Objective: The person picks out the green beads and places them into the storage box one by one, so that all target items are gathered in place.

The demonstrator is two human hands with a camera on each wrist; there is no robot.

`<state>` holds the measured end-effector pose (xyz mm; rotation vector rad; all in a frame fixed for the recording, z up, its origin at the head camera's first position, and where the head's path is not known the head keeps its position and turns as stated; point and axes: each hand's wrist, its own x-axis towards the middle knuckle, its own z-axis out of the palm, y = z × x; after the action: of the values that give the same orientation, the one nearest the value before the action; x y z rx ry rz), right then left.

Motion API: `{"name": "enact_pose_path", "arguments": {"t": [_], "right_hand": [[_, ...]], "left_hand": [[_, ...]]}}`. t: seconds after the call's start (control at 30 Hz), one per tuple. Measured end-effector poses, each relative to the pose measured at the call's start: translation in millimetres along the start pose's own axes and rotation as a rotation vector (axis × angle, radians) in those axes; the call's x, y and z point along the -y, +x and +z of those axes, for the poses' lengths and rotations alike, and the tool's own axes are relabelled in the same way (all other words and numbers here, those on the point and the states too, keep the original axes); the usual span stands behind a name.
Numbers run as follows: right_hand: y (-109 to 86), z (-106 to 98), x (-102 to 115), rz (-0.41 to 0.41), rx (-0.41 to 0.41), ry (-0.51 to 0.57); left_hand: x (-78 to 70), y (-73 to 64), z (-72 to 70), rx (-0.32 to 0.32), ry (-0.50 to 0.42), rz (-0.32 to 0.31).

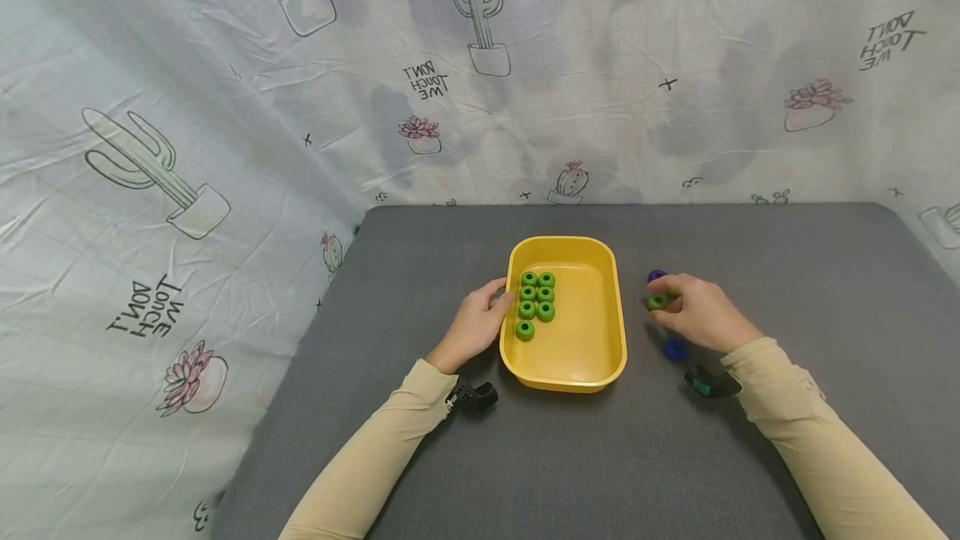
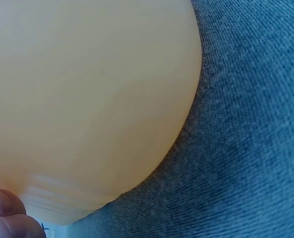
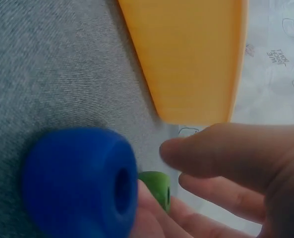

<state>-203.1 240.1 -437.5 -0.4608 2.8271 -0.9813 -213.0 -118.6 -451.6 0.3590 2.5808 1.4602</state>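
Note:
In the head view a yellow tray [image 1: 592, 332] holds several green beads [image 1: 545, 295] with dark holes, set in two columns along its left side. My left hand [image 1: 474, 325] holds the tray's left edge, thumb at the rim and fingers against the outer wall. Right of the tray, my right hand [image 1: 697, 311] reaches over a green bead [image 1: 657, 302], thumb and forefinger spread on either side of it. The right wrist view shows the thumb apart from this green bead [image 3: 156, 187]. A blue bead [image 3: 77, 181] lies close by, large in that view.
One blue bead [image 1: 675, 349] rests just below the right hand and a purple-blue bead [image 1: 657, 275] just beyond it. The grey table [image 1: 570, 465] ends at a cloth backdrop [image 1: 615, 132] printed with cacti. Dark camera bands sit at both wrists.

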Motion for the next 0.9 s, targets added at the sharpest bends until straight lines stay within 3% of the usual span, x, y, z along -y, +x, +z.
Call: {"name": "enact_pose_path", "arguments": {"t": [0.3,0.57,0.9], "right_hand": [[3.5,1.6,-4.6,-0.05,-0.002,-0.036],[2.8,-0.4,-5.1,-0.022,0.008,-0.013],[-0.8,-4.3,2.5,-0.035,-0.043,-0.002]], "left_hand": [[-2.1,0.5,0.7,-0.004,0.014,-0.008],[-1.6,0.3,0.5,-0.003,0.027,-0.011],[-3.2,0.3,0.6,0.0,0.027,-0.023]]}}
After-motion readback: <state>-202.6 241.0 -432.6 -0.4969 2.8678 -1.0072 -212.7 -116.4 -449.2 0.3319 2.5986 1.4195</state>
